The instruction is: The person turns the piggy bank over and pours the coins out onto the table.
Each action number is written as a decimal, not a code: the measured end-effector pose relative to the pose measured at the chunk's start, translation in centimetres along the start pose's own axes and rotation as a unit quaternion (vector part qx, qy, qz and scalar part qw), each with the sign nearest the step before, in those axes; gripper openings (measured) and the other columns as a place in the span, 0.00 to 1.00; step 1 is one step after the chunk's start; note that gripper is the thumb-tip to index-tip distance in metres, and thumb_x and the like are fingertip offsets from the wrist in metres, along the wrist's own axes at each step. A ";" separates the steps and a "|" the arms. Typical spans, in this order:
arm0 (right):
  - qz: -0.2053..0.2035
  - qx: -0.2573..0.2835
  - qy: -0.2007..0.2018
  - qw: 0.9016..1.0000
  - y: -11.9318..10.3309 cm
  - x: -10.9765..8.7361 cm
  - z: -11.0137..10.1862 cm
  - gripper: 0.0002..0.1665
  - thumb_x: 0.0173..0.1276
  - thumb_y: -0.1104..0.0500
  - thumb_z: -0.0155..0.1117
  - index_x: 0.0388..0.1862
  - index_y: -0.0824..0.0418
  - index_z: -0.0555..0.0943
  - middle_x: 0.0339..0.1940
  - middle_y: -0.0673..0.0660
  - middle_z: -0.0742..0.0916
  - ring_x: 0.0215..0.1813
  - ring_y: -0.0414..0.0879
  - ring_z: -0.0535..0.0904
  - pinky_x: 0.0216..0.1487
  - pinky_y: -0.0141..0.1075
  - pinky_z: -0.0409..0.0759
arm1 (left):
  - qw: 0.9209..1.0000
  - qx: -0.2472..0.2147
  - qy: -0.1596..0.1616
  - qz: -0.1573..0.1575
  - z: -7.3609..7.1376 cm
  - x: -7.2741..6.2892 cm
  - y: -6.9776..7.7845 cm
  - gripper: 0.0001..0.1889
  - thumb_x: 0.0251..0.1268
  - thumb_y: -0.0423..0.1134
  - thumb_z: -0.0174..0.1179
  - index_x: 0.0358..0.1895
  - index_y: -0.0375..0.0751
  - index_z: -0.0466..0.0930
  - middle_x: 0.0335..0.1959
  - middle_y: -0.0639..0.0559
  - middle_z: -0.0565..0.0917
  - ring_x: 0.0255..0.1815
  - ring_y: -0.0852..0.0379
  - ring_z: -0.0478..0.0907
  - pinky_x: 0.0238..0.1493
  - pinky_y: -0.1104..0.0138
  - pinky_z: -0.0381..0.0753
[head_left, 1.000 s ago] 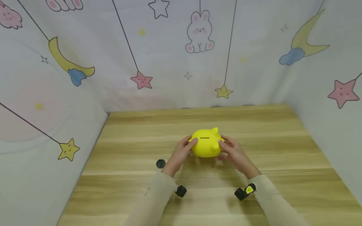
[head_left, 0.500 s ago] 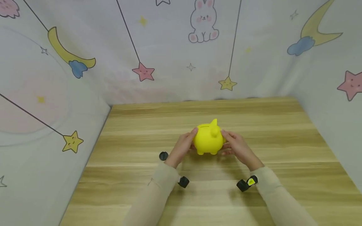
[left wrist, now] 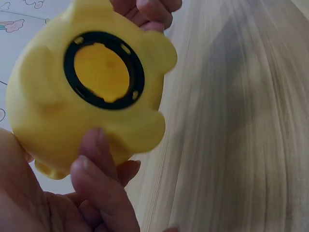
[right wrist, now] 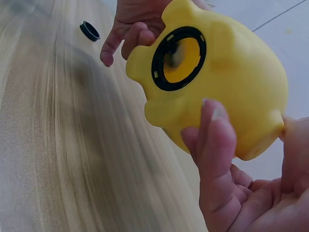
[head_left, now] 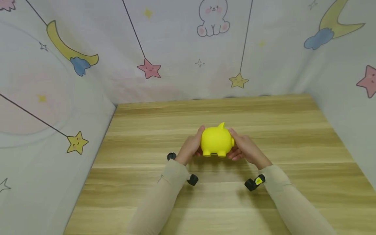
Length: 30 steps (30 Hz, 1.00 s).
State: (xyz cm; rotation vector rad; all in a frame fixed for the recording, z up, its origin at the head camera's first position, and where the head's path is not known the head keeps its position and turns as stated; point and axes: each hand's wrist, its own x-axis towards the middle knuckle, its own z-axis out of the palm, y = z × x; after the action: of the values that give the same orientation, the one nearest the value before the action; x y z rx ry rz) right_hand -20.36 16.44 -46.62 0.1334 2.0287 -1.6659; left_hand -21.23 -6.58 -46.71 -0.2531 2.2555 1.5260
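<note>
A yellow piggy bank (head_left: pixel 216 140) is held between both hands over the wooden table, side-on in the head view with its feet down. My left hand (head_left: pixel 190 147) grips the tail end, thumb up along the body and fingers beneath. At the snout end my right hand (head_left: pixel 249 149) holds it, with its thumb high and fingers under the belly. Both wrist views show the underside, where a black ring (left wrist: pixel 137 77) frames an open round hole between the stubby feet. The coin slot is turned out of sight. Beside my left wrist lies a round black cap (head_left: pixel 171 156).
Light wood tabletop (head_left: pixel 164 120) spreads around the hands. White cloth walls (head_left: pixel 182 85) with printed stars, moons and a rabbit close off the back and sides. Small black cameras (head_left: pixel 192 180) hang from both sleeves.
The piggy bank has rolled away from me in both hands: the slot on its back has turned out of view and its feet have come into sight. The head view has tipped downward.
</note>
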 end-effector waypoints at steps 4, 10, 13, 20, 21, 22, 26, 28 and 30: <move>0.020 -0.013 -0.001 1.000 -0.4 0.1 0.0 0.55 0.66 0.20 0.43 0.46 0.74 0.78 0.27 0.64 0.86 0.22 0.49 0.84 0.27 0.39 0.84 | 1.000 0.014 -0.005 -0.013 -0.2 0.2 0.1 0.49 0.57 0.84 0.34 0.21 0.38 0.80 0.19 0.43 0.80 0.16 0.54 0.73 0.22 0.64 0.73; 0.016 -0.002 -0.012 1.000 -0.1 0.2 -0.2 0.53 0.68 0.22 0.43 0.50 0.74 0.76 0.29 0.63 0.86 0.25 0.48 0.84 0.30 0.39 0.84 | 1.000 0.019 -0.023 0.005 -0.4 0.3 0.0 0.47 0.59 0.82 0.36 0.27 0.37 0.82 0.23 0.42 0.83 0.21 0.49 0.78 0.28 0.60 0.79; -0.012 0.017 -0.016 1.000 0.1 0.3 -0.7 0.50 0.71 0.26 0.45 0.57 0.74 0.72 0.36 0.63 0.85 0.32 0.51 0.85 0.34 0.40 0.85 | 0.998 0.016 -0.039 0.042 -0.5 0.4 0.3 0.44 0.64 0.78 0.38 0.34 0.36 0.83 0.28 0.41 0.84 0.31 0.45 0.80 0.40 0.55 0.80; -0.066 0.070 -0.048 0.994 0.8 0.4 -1.8 0.45 0.78 0.38 0.49 0.76 0.71 0.58 0.63 0.69 0.74 0.47 0.51 0.83 0.49 0.46 0.83 | 0.993 0.004 -0.083 0.088 -0.6 0.6 0.0 0.37 0.69 0.71 0.46 0.59 0.42 0.81 0.42 0.48 0.82 0.48 0.42 0.77 0.56 0.52 0.75; -0.073 0.077 -0.053 0.993 0.9 0.4 -1.9 0.44 0.78 0.40 0.49 0.77 0.70 0.56 0.66 0.70 0.72 0.48 0.50 0.83 0.51 0.47 0.82 | 0.992 0.003 -0.090 0.092 -0.6 0.6 0.0 0.36 0.69 0.71 0.47 0.63 0.44 0.78 0.44 0.49 0.81 0.49 0.43 0.77 0.56 0.52 0.74; -0.081 0.086 -0.060 0.991 1.0 0.3 -2.1 0.43 0.79 0.42 0.49 0.78 0.69 0.53 0.67 0.70 0.70 0.49 0.49 0.82 0.53 0.48 0.81 | 0.991 0.000 -0.097 0.096 -0.7 0.7 -0.1 0.37 0.69 0.70 0.48 0.67 0.47 0.75 0.46 0.50 0.80 0.50 0.43 0.76 0.57 0.51 0.73; -0.113 0.109 -0.068 0.985 1.4 0.3 -2.5 0.40 0.81 0.48 0.50 0.80 0.65 0.49 0.70 0.70 0.66 0.52 0.46 0.80 0.58 0.52 0.77 | 0.986 -0.013 -0.122 0.113 -0.8 1.0 -0.4 0.38 0.69 0.68 0.51 0.76 0.52 0.62 0.49 0.49 0.79 0.51 0.43 0.74 0.57 0.50 0.70; -0.126 0.116 -0.069 0.983 1.6 0.3 -2.6 0.40 0.80 0.52 0.51 0.80 0.65 0.49 0.71 0.71 0.65 0.55 0.46 0.79 0.60 0.54 0.74 | 0.985 -0.018 -0.129 0.117 -0.9 1.0 -0.7 0.39 0.69 0.66 0.53 0.78 0.53 0.58 0.49 0.48 0.79 0.52 0.43 0.74 0.56 0.50 0.69; -0.134 0.116 -0.068 0.982 2.0 0.4 -2.6 0.40 0.79 0.53 0.54 0.80 0.65 0.50 0.74 0.70 0.64 0.57 0.46 0.78 0.60 0.55 0.74 | 0.983 -0.021 -0.137 0.119 -1.0 0.9 -1.0 0.40 0.69 0.64 0.55 0.79 0.54 0.55 0.50 0.47 0.79 0.52 0.42 0.74 0.54 0.50 0.70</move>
State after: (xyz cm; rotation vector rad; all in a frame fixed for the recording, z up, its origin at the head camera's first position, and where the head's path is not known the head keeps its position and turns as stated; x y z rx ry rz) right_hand -20.72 19.25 -48.26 -0.1772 1.8078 -2.0162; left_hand -21.95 -7.78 -47.62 0.2123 2.0934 1.6148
